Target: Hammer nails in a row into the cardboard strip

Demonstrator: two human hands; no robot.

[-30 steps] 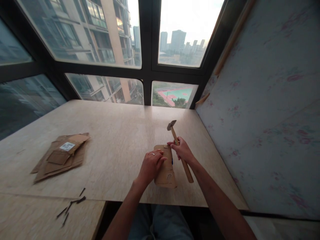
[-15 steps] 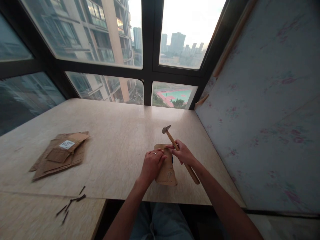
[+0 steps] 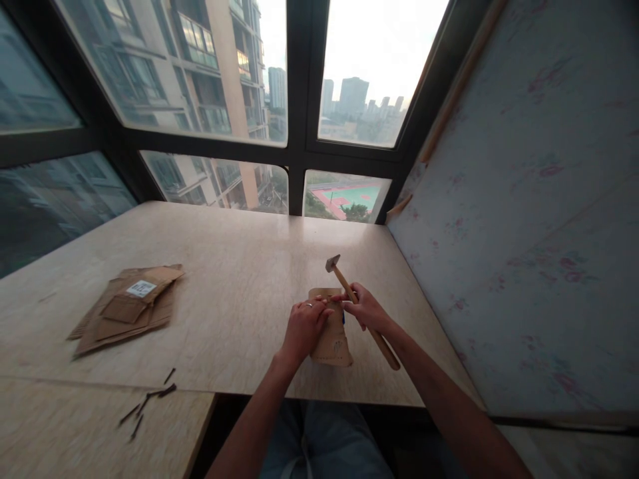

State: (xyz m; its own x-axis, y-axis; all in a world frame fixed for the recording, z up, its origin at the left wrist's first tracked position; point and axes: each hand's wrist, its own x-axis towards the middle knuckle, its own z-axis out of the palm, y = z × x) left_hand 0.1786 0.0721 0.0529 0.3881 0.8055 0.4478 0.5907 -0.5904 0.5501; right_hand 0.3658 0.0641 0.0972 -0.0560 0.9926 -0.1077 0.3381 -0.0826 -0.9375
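Observation:
A folded piece of brown cardboard (image 3: 330,342) lies on the tabletop in front of me, with dark marks on its near part. A small blue patch (image 3: 343,318) shows at its right side. My left hand (image 3: 305,324), a ring on one finger, rests over the cardboard's left side with its fingers curled together; what lies between the fingertips is hidden. My right hand (image 3: 366,308) is closed around the wooden handle of a hammer (image 3: 344,281), its metal head up and away from me. The right fingertips reach to the left fingers at the cardboard's far part.
To the left lies a stack of flattened cardboard packaging (image 3: 124,309) with a white label. Several dark nails or screws (image 3: 148,399) are scattered near the front left seam of the tabletop (image 3: 234,266). A papered wall (image 3: 499,266) bounds the right, windows the back.
The view has shifted slightly, so the surroundings sit a little differently. Both hands, the hammer and the cardboard keep nearly the same positions.

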